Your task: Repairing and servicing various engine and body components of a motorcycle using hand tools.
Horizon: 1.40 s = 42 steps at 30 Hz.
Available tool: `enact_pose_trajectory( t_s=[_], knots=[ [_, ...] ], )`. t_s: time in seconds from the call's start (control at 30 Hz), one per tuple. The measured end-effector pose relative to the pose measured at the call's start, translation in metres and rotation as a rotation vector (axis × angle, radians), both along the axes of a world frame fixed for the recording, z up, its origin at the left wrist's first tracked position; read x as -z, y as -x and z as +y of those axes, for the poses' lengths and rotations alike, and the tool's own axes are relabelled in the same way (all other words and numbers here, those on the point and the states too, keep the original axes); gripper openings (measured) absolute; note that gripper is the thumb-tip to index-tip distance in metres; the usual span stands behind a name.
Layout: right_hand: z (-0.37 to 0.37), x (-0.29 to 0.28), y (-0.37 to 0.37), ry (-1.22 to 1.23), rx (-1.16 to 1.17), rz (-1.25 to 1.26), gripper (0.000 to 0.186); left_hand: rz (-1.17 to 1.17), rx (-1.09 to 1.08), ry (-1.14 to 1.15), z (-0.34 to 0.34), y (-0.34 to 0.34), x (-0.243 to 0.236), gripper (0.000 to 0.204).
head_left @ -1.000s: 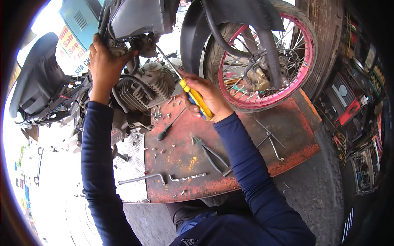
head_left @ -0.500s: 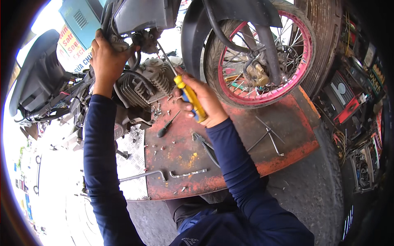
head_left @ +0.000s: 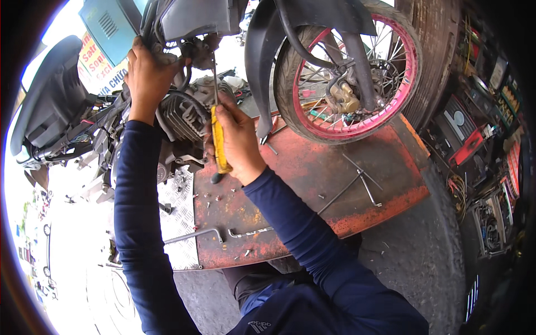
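My right hand (head_left: pixel 241 139) is closed round the yellow handle of a screwdriver (head_left: pixel 220 148), thumb along its upper end. The shaft points up and its tip meets the underside of the carburetor (head_left: pixel 200 51), below a dark plastic housing (head_left: pixel 195 19). My left hand (head_left: pixel 148 81) grips the carburetor's left side, fingers behind it and thumb in front; the fingertips are partly hidden. Below them is the finned engine (head_left: pixel 181 114) of the motorcycle. Under my right hand, only the dark handle end of a second screwdriver (head_left: pixel 216 178) shows on the red bench.
The worn red bench (head_left: pixel 301 167) carries loose screws (head_left: pixel 218 198), an L-shaped wrench (head_left: pixel 245 232), a bent bar (head_left: pixel 195 237) and a T-handled wrench (head_left: pixel 363 181). A pink-rimmed front wheel (head_left: pixel 312 120) stands at its far side. Tool trays (head_left: pixel 491 226) lie to the right.
My right hand has moved left and the screwdriver has swung from slanting to nearly upright, its tip still at the carburetor. My left hand stays in place.
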State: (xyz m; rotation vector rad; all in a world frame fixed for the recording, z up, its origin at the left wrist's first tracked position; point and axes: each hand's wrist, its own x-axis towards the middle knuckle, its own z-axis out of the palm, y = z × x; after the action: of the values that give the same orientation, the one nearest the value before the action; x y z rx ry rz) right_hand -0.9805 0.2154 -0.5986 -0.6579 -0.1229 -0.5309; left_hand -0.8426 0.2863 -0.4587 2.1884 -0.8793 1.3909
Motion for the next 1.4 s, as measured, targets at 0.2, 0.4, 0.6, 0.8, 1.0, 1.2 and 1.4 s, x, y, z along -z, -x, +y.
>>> enact_pose_trajectory(
  t_s=[0.2, 0.4, 0.6, 0.8, 1.0, 1.2, 1.4],
  knots=[
    [-0.003, -0.017, 0.016, -0.066, -0.088, 0.015, 0.029, 0.023, 0.159, 0.094, -0.002, 0.014, -0.004, 0.108],
    [-0.11, -0.041, 0.026, 0.034, -0.553, 0.041, 0.016, -0.471, 0.199, -0.136, -0.03, 0.049, -0.042, 0.109],
    [-0.064, -0.07, 0.033, 0.113, -0.265, 0.206, 0.007, -0.386, 0.297, -0.155, -0.044, 0.046, -0.045, 0.111],
    [0.001, -0.055, -0.021, 0.163, 0.233, 0.163, 0.013, -0.399, 0.356, -0.132, -0.052, 0.047, -0.044, 0.106],
    [-0.099, -0.081, 0.019, 0.07, -0.549, 0.095, 0.009, -0.443, 0.414, -0.111, -0.044, 0.038, -0.042, 0.105],
    [-0.055, -0.077, 0.008, 0.04, -0.301, 0.081, 0.009, -0.357, 0.388, -0.073, -0.044, 0.043, -0.041, 0.106],
    [-0.038, -0.068, 0.006, 0.162, -0.062, 0.119, 0.012, -0.273, 0.412, -0.075, -0.046, 0.049, -0.041, 0.105]
  ],
)
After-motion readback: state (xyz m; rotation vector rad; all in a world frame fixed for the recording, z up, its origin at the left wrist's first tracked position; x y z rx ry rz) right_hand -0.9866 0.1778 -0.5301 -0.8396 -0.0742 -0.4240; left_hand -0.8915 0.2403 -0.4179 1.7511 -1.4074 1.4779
